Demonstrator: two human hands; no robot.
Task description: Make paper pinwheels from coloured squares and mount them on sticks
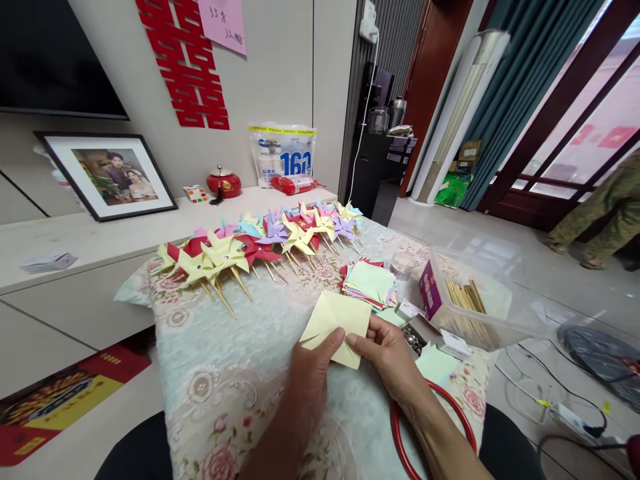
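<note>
Between my two hands is a pale yellow paper square (333,310) with slits running in from its corners. My left hand (313,360) grips its lower left part, thumb on top and fingers beneath. On the right edge, my right hand (383,347) pinches the paper between thumb and fingers. Just beyond lies a stack of coloured paper squares (370,280), light green on top. Right of my right hand sits a small open box of metal fasteners (414,339). Finished paper pinwheels (225,257) on wooden sticks lie in rows along the far side of the table.
A clear plastic bin (510,320) holds wooden sticks (465,297) on the right. A red hose-like loop (395,433) lies by my right forearm. The floral tablecloth (225,380) covers the table. Cables (565,380) run over the floor, and a person's legs (595,207) show far right.
</note>
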